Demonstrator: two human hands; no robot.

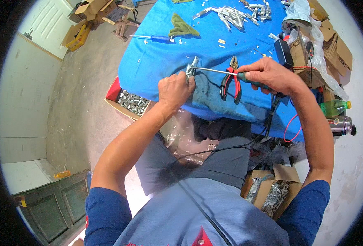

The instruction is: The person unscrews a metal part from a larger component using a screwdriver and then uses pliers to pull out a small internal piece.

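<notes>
Slip risk: we judge the screwdriver (226,73) could skid off the small metal fitting (191,69), since its thin shaft runs nearly level and our left hand (174,89) sits right behind the tip.
Drop risk: the fitting is held at the near edge of the blue table (157,57); if it slips free, we think it would fall toward the box of metal parts (131,102) or the floor.
Left fingers: curled tight and clamped on the fitting, which sticks up just past them.
Right fingers: our right hand (271,76) is wrapped shut around the screwdriver's green handle; no gap shows.
Nearby: red-handled pliers (230,80) lie just near of the shaft, apart from both hands.
Far side: a blue-handled screwdriver (157,38) and green cloth (182,27) lie well apart.
</notes>
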